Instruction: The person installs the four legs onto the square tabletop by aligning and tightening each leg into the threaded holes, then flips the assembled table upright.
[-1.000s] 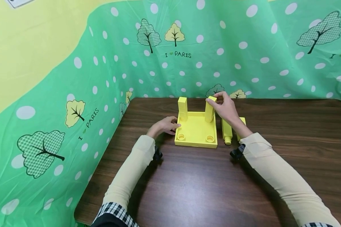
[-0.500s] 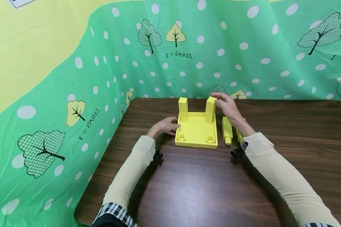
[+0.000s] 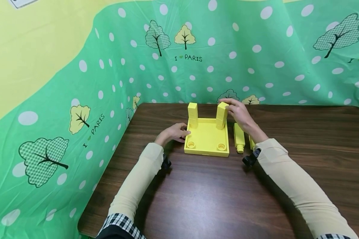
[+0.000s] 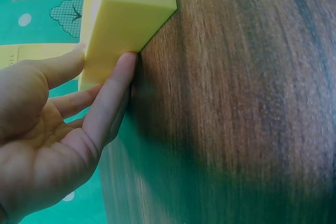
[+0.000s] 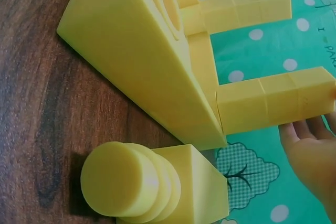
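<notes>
A square yellow base (image 3: 207, 137) with a raised rim lies on the table, two round sockets in its near corners. From its far corners rise two square yellow legs, the left leg (image 3: 192, 114) and the right leg (image 3: 221, 115). My left hand (image 3: 175, 132) grips the base's left wall, thumb at the rim and fingers along the outside, as the left wrist view shows. The right hand (image 3: 241, 115) holds the top of the right leg, its fingertips against the leg in the right wrist view; part of that hand is cut off there.
A loose yellow leg (image 3: 239, 137) with a ridged round end lies just right of the base. Another loose leg (image 3: 252, 143) lies beyond it, mostly hidden under my right forearm. A green patterned cloth (image 3: 209, 69) hangs behind the brown table (image 3: 197, 192).
My right hand loosened from the right leg and shifted rightward, then its fingers came back round the leg's top. The left hand and the base have stayed in place.
</notes>
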Motion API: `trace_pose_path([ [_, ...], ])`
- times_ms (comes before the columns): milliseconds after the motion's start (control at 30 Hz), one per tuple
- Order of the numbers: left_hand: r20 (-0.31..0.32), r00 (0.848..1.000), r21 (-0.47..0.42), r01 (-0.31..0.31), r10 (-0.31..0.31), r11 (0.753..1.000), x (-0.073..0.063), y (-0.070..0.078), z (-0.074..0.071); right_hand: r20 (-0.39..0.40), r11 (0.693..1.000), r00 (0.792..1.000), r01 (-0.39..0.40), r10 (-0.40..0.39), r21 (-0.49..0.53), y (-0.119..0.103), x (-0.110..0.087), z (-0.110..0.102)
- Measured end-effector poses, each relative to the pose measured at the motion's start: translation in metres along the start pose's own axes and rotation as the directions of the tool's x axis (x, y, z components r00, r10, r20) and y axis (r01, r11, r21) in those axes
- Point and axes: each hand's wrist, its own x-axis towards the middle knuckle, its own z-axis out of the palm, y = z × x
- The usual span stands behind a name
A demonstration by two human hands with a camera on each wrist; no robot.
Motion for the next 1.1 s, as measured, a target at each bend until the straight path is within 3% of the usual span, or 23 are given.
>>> trace_pose_path([
  [367,-0.005,1.000,0.009,0.010,-0.010,1.000,0.0003,0.0010,0.0002,-0.010,0.999,1.000,0.015,-0.015,0.051,0.0021,-0.0025,-0.0002],
  [800,-0.014,1.000,0.032,0.017,-0.016,0.999,0.0013,0.0026,0.0001,-0.093,0.996,0.992,0.080,-0.083,-0.032,0.0038,-0.0045,0.0009],
  [1100,-0.012,1.000,0.026,0.022,-0.022,0.999,0.0005,0.0030,0.0005,-0.118,0.995,0.991,0.057,-0.067,-0.081,0.0039,-0.0062,0.0008],
])
